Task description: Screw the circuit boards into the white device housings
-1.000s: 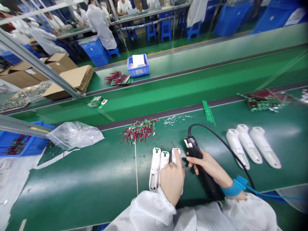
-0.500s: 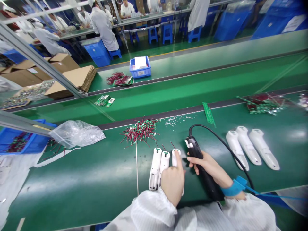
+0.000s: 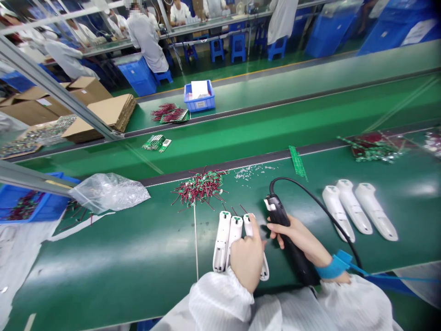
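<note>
My left hand [image 3: 246, 262] is closed over the rightmost of three white plastic housings, its index finger stretched along the top end. That housing [image 3: 265, 269] leans slightly, and the hand covers its middle. Two more white housings, one at the left [image 3: 221, 241] and one in the middle [image 3: 235, 232], lie beside it. Each has a small green circuit board in its top end with a dark red wire sticking out. In my right hand [image 3: 298, 236] is a black corded electric screwdriver [image 3: 280, 214], cable end pointing away from me; its near end is hidden.
Beyond the housings lie a heap of small boards with red wires [image 3: 203, 186] and scattered tiny pale parts [image 3: 246, 172]. Three white shells [image 3: 358, 214] rest at the right. A green conveyor belt [image 3: 241, 138] crosses behind; green boards [image 3: 156, 143] ride on it. A plastic bag [image 3: 112, 193] lies left.
The top of the rightmost housing has swung slightly left, and its lower end now shows below my left hand. The green boards on the belt have shifted right. My right hand keeps its hold.
</note>
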`<state>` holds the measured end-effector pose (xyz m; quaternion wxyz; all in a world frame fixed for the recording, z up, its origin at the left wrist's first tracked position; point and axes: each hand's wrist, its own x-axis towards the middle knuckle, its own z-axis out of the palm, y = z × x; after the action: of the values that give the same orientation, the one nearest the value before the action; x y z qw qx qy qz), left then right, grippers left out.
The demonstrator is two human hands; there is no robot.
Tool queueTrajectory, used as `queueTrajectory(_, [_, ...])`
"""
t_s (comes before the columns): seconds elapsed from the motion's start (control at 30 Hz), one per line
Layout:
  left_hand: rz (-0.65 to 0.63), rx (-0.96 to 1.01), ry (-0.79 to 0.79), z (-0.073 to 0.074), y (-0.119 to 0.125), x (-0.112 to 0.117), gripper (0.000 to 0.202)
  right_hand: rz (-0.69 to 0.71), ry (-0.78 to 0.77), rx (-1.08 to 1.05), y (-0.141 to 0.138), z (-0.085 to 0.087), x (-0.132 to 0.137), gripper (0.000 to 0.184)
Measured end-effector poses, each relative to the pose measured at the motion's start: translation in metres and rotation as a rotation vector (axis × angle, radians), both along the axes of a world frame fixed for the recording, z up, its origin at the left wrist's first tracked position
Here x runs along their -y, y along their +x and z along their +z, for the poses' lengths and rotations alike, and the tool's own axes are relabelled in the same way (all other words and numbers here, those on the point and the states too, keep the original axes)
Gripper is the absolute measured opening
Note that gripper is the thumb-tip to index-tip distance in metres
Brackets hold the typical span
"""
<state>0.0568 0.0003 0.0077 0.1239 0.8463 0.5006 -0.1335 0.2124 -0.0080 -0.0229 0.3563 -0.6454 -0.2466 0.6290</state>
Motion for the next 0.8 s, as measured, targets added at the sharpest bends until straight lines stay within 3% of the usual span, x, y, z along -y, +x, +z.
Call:
queueTrajectory(0.27, [0.024, 0.033, 0.066, -0.0084, -0.0032, 0.0028, 0.068, 0.006, 0.018, 0.002, 0.0006, -0.0010, -0.0001, 0.051])
queueTrajectory(0.8, [0.074, 0.033, 0.015, -0.0074, -0.0017, 0.0037, 0.070, 0.024, 0.042, 0.004, 0.0022, -0.0004, 0.0010, 0.049])
